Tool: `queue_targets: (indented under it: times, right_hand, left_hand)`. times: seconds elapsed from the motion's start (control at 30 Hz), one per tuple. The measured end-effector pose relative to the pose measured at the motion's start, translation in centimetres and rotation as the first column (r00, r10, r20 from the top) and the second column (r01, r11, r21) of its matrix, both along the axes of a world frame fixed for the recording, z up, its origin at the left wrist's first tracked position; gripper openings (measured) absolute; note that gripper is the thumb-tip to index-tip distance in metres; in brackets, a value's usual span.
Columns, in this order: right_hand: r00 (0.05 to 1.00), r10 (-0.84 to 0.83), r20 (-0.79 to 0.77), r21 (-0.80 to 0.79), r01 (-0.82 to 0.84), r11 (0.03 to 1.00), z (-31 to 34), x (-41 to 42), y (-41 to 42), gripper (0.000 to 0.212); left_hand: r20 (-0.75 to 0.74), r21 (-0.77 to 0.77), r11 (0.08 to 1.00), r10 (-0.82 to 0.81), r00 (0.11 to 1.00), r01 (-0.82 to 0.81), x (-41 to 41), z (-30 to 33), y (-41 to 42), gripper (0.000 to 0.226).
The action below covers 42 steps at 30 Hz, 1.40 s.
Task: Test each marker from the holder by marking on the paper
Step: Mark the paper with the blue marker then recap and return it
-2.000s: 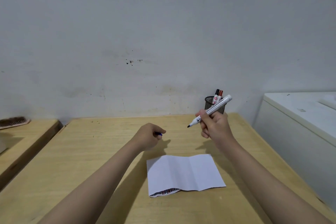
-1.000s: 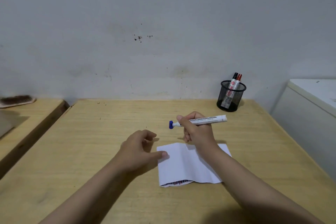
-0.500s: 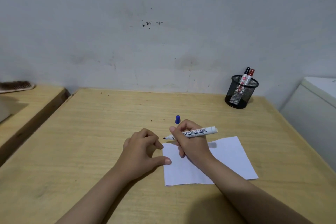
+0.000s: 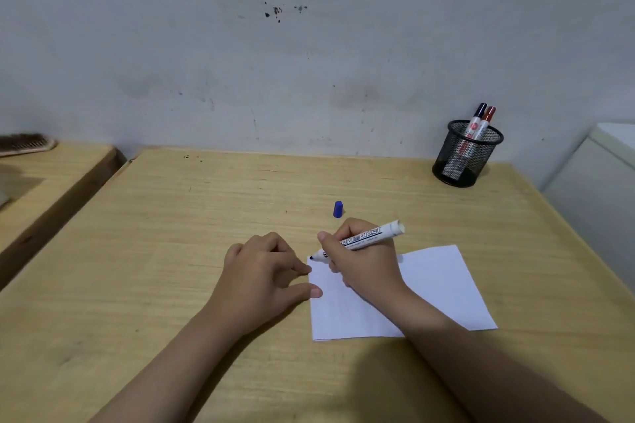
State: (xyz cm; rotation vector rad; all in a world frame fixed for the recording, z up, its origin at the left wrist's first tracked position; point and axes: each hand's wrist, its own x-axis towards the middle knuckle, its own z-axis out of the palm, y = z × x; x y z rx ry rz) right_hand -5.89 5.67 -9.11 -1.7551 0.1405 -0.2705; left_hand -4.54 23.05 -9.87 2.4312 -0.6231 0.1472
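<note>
right hand (image 4: 364, 261) grips marker (image 4: 360, 240) | tip at paper (image 4: 436, 288) corner

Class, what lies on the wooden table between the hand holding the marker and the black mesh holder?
In the head view, one small blue marker cap, just beyond the right hand; otherwise bare wood up to the holder.

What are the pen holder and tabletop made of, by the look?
Pen holder: black wire mesh, probably metal, matte; the markers show through its wall. Tabletop: light wood or wood-look laminate, smooth with a low sheen; grain lines run across it. Which of the two cannot be told.
</note>
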Motion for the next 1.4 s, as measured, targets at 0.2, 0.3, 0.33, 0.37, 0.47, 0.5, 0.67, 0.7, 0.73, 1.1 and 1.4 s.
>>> queue_targets:
  times: [0.2,0.3,0.33,0.37,0.47,0.5,0.67,0.7,0.73,1.1,1.4]
  right_hand:
    - [1.0,0.006,-0.023,-0.031,-0.007,1.0,-0.2,0.2,0.1,0.03]
    - [1.0,-0.002,-0.019,-0.063,0.001,0.998,-0.3,0.3,0.0,0.029]
    - [1.0,-0.003,-0.021,-0.066,0.002,0.998,-0.3,0.3,-0.1,0.029]
    - [1.0,-0.002,-0.025,-0.064,0.0,0.998,-0.3,0.3,-0.1,0.029]
    - [0.999,0.02,-0.048,-0.055,-0.023,0.998,-0.2,0.2,-0.2,0.029]
    - [0.998,0.026,-0.055,-0.056,-0.029,0.998,-0.2,0.2,-0.2,0.029]
    - [0.999,0.016,-0.037,-0.038,-0.017,0.999,-0.1,0.0,-0.2,0.03]
    - [1.0,-0.006,-0.027,-0.012,0.006,1.0,0.0,0.0,-0.2,0.03]
    - [0.999,-0.033,-0.025,0.035,0.033,0.999,0.2,0.0,-0.2,0.031]
    - [0.981,-0.194,-0.009,0.574,0.164,0.803,3.0,0.1,-2.1,0.019]
    - [0.992,-0.118,0.04,0.483,0.085,0.872,4.6,-2.3,-6.2,0.009]
  left_hand:
    - [-0.004,-0.004,1.0,0.002,1.0,-0.002,-0.1,0.1,-0.1,0.049]
    - [-0.004,-0.002,1.0,0.0,1.0,0.0,0.0,0.1,-0.1,0.049]
    - [-0.003,0.0,1.0,-0.002,1.0,0.002,0.0,0.1,0.0,0.049]
    - [-0.002,0.002,1.0,-0.004,1.0,0.004,0.0,0.1,0.0,0.048]
    - [0.005,0.0,1.0,-0.008,1.0,0.008,0.1,0.1,-0.1,0.047]
    - [0.009,-0.001,1.0,-0.007,1.0,0.007,0.1,0.1,-0.1,0.046]
    - [0.023,-0.002,1.0,-0.011,1.0,0.011,0.1,0.1,-0.1,0.046]
    - [0.025,-0.001,1.0,-0.011,1.0,0.011,0.2,0.1,-0.1,0.046]
    - [0.027,-0.002,1.0,-0.012,1.0,0.012,0.2,0.0,-0.1,0.046]
    - [-0.115,-0.271,0.961,0.021,0.993,-0.052,2.3,2.2,-3.0,0.011]
    - [-0.086,0.043,0.999,-0.03,0.996,0.033,7.2,3.0,-8.5,0.032]
